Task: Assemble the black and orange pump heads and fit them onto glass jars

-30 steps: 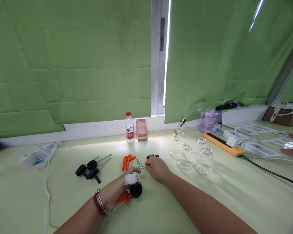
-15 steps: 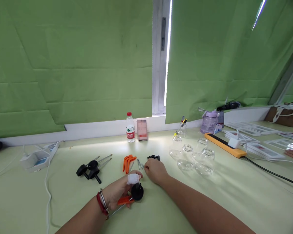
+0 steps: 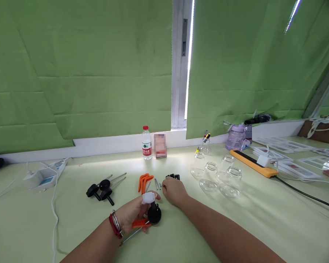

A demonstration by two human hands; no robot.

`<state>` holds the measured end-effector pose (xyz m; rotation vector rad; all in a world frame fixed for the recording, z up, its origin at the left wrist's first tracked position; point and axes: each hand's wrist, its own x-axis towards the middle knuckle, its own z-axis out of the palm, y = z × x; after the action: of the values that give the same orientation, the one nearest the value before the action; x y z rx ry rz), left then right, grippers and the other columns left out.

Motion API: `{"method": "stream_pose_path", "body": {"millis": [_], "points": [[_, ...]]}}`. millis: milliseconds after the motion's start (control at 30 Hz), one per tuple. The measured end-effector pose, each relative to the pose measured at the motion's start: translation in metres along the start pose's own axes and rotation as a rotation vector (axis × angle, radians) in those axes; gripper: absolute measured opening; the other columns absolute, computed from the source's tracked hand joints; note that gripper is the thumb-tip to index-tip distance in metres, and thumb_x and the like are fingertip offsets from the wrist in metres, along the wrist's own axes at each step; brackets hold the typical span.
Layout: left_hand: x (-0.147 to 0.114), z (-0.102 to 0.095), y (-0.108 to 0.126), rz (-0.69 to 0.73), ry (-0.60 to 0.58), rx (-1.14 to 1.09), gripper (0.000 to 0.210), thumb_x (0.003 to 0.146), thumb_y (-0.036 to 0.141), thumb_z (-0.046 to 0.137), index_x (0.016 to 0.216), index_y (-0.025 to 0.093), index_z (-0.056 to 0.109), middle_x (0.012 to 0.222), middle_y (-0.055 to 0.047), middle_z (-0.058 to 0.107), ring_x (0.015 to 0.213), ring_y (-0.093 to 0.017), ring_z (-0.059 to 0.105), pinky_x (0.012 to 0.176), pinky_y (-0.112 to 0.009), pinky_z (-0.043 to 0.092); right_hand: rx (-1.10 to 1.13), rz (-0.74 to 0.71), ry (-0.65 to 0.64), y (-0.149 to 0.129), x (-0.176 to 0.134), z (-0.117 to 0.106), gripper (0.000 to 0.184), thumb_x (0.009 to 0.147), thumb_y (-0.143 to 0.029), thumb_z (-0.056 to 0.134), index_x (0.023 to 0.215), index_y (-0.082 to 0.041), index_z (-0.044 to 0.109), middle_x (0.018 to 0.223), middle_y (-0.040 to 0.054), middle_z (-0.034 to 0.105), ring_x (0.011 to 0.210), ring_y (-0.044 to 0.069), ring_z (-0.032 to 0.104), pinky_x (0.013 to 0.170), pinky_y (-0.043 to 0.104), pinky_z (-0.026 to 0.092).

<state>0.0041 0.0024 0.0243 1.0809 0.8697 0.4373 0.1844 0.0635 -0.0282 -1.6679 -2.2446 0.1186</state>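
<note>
My left hand [image 3: 135,215], with a white wrapping on one digit, is closed around a part made of a round black cap [image 3: 154,215] with a short stem, an orange lever [image 3: 139,223] and a thin metal rod [image 3: 131,236]. My right hand [image 3: 175,191] rests on the table with its fingers curled together; what they hold, if anything, is hidden. Small black fittings [image 3: 173,176] lie right behind its knuckles. Beside its fingertips are several silver screws [image 3: 157,183]. Loose orange levers [image 3: 145,182] lie left of the screws.
More black caps with rods [image 3: 105,185] lie at left, near a white cable [image 3: 54,208] and power strip [image 3: 41,179]. Several clear glass jars [image 3: 233,182] stand at right, before an orange power strip [image 3: 252,164]. A water bottle [image 3: 146,144] and small box [image 3: 160,146] stand behind.
The black cap in my left hand has tipped slightly, showing more of its stem. My right hand stays almost where it was, by the screws and black fittings.
</note>
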Motion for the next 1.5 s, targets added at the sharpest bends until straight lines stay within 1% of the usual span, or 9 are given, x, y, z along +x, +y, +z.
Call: {"method": "stream_pose_path", "body": {"millis": [333, 533, 633, 733, 900, 1067, 1200, 1300, 1500], "points": [[0.003, -0.005, -0.003, -0.005, 0.002, -0.029, 0.047, 0.075, 0.056, 0.048, 0.110, 0.024, 0.045, 0.067, 0.000, 0.056, 0.054, -0.016, 0.057, 0.040, -0.022, 0.042, 0.088, 0.023, 0.002, -0.002, -0.001, -0.006, 0.013, 0.078, -0.016, 0.049, 0.078, -0.015, 0.062, 0.086, 0.0076, 0.063, 0.076, 0.016, 0.058, 0.061, 0.025, 0.033], [0.002, -0.005, -0.004, 0.008, 0.017, -0.027, 0.046, 0.075, 0.056, 0.049, 0.108, 0.024, 0.047, 0.068, 0.001, 0.055, 0.055, -0.016, 0.056, 0.040, -0.022, 0.042, 0.233, 0.013, 0.029, 0.003, -0.005, -0.012, 0.014, 0.073, -0.011, 0.047, 0.078, -0.016, 0.060, 0.074, 0.0031, 0.063, 0.067, 0.013, 0.056, 0.055, 0.021, 0.034], [0.001, -0.004, -0.002, 0.010, 0.032, -0.012, 0.048, 0.073, 0.057, 0.050, 0.107, 0.024, 0.048, 0.069, 0.001, 0.055, 0.056, -0.016, 0.056, 0.041, -0.022, 0.043, 0.526, 0.035, 0.008, 0.003, -0.007, -0.012, 0.019, 0.073, -0.013, 0.048, 0.087, -0.016, 0.060, 0.072, 0.0016, 0.063, 0.061, 0.011, 0.057, 0.053, 0.021, 0.038], [0.000, -0.002, 0.001, 0.002, 0.044, -0.015, 0.049, 0.073, 0.057, 0.050, 0.108, 0.024, 0.047, 0.067, 0.001, 0.054, 0.056, -0.016, 0.056, 0.041, -0.022, 0.042, 0.947, 0.113, -0.108, 0.000, -0.009, -0.012, 0.016, 0.070, -0.017, 0.055, 0.085, -0.016, 0.062, 0.058, -0.0015, 0.059, 0.051, 0.011, 0.056, 0.049, 0.022, 0.042], [-0.002, 0.002, 0.006, 0.013, 0.031, -0.022, 0.051, 0.070, 0.055, 0.052, 0.111, 0.024, 0.045, 0.068, 0.001, 0.054, 0.056, -0.016, 0.056, 0.038, -0.020, 0.039, 1.230, 0.105, -0.265, -0.004, -0.013, -0.021, 0.021, 0.063, -0.025, 0.068, 0.080, -0.014, 0.064, 0.054, -0.0013, 0.060, 0.049, 0.011, 0.055, 0.049, 0.024, 0.043], [-0.001, 0.000, 0.003, 0.027, 0.004, -0.023, 0.049, 0.071, 0.050, 0.052, 0.112, 0.023, 0.045, 0.069, 0.000, 0.055, 0.060, -0.019, 0.058, 0.040, -0.021, 0.039, 1.305, -0.023, -0.329, -0.003, -0.017, -0.037, 0.025, 0.063, -0.031, 0.072, 0.079, -0.013, 0.066, 0.064, 0.0018, 0.065, 0.050, 0.009, 0.054, 0.054, 0.026, 0.044], [0.000, 0.000, 0.002, 0.042, 0.017, -0.028, 0.042, 0.075, 0.050, 0.049, 0.107, 0.022, 0.048, 0.069, -0.001, 0.054, 0.060, -0.018, 0.057, 0.040, -0.021, 0.039, 1.353, -0.115, -0.371, -0.008, -0.022, -0.045, 0.024, 0.061, -0.031, 0.075, 0.076, -0.013, 0.069, 0.077, 0.0035, 0.067, 0.067, 0.012, 0.057, 0.066, 0.029, 0.045], [0.000, 0.000, 0.001, 0.044, 0.027, -0.026, 0.040, 0.076, 0.051, 0.048, 0.103, 0.021, 0.049, 0.069, 0.000, 0.053, 0.058, -0.017, 0.055, 0.039, -0.021, 0.039, 1.353, -0.159, -0.359, -0.015, -0.025, -0.045, 0.021, 0.059, -0.030, 0.077, 0.072, -0.015, 0.070, 0.074, 0.0006, 0.064, 0.072, 0.013, 0.057, 0.072, 0.030, 0.045], [0.004, -0.003, -0.003, 0.047, 0.011, 0.000, 0.041, 0.075, 0.053, 0.048, 0.100, 0.021, 0.049, 0.072, -0.001, 0.052, 0.060, -0.016, 0.055, 0.038, -0.020, 0.040, 1.363, -0.217, -0.362, -0.019, -0.026, -0.038, 0.020, 0.056, -0.025, 0.078, 0.070, -0.016, 0.069, 0.075, -0.0012, 0.062, 0.071, 0.012, 0.057, 0.070, 0.028, 0.045]]}}
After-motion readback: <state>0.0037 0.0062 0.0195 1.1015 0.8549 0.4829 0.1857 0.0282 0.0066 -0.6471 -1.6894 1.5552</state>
